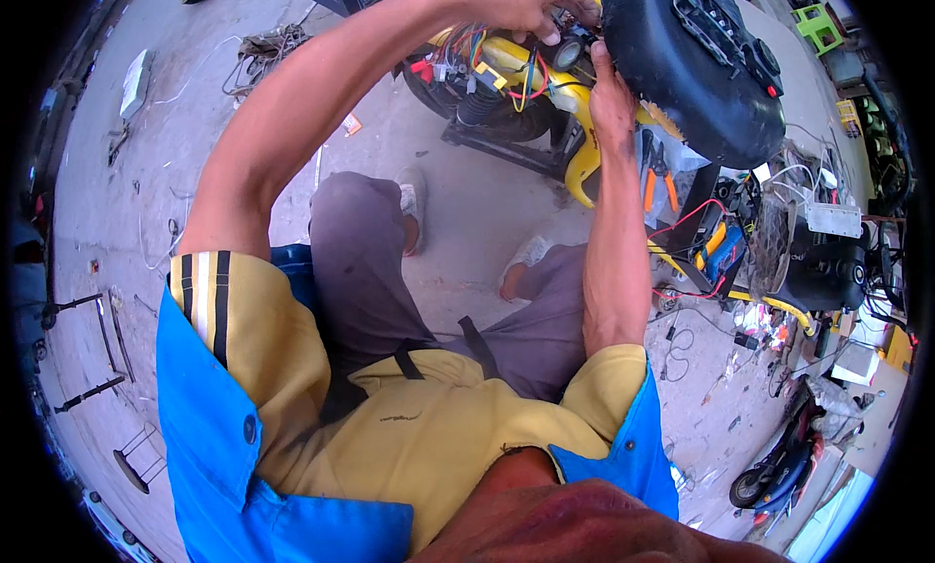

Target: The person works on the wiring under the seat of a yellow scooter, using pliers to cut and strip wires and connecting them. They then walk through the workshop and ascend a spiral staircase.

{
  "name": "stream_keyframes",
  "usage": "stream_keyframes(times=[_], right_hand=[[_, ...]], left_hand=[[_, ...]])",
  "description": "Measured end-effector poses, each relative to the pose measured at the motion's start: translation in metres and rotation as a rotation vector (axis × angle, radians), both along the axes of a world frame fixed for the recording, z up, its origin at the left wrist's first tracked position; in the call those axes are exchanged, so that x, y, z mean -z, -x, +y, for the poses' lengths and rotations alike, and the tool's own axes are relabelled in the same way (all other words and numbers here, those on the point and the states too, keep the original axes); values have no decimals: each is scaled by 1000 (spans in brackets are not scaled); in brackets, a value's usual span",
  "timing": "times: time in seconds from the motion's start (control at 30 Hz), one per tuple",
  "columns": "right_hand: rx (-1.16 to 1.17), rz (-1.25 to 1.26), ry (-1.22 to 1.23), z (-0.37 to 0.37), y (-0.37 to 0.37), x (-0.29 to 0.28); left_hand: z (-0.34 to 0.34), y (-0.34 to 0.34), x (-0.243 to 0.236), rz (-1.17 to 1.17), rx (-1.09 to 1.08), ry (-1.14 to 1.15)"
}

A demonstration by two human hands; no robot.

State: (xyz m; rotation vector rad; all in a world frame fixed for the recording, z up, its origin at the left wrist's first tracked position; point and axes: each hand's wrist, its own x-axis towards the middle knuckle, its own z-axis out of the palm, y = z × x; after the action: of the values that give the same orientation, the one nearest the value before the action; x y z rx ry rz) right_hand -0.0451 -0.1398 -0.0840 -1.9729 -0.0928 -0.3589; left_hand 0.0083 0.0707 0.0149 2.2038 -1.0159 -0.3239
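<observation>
1. Bending left fingers beside the round black fitting on the yellow scooter; cannot tell whether clamped.
2. Pointing right fingers upward between it and the black seat; likewise cannot tell.

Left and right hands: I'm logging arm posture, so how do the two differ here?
The left hand is higher in the picture, while the right hand is lower, beside the black moulded part. The left forearm slants in from the left; the right forearm runs nearly straight up. Both hands are bare and near a small round part on the yellow vehicle.
</observation>
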Motion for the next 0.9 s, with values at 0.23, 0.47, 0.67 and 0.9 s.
stream_keyframes(times=[0.23, 0.47, 0.67, 0.9], right_hand=[[-101, -105, -184, -3, -12, 16], [-245, -218, -220, 4, -13, 5], [-226, -185, -234, 5, -13, 2], [-129, -140, -239, 23, -7, -9]], left_hand=[[-6, -27, -13, 200, 120, -109], [-12, -39, -15, 92, 200, -145], [-11, -34, -13, 2, 186, -93], [-2, -30, -27, -37, 164, -208]])
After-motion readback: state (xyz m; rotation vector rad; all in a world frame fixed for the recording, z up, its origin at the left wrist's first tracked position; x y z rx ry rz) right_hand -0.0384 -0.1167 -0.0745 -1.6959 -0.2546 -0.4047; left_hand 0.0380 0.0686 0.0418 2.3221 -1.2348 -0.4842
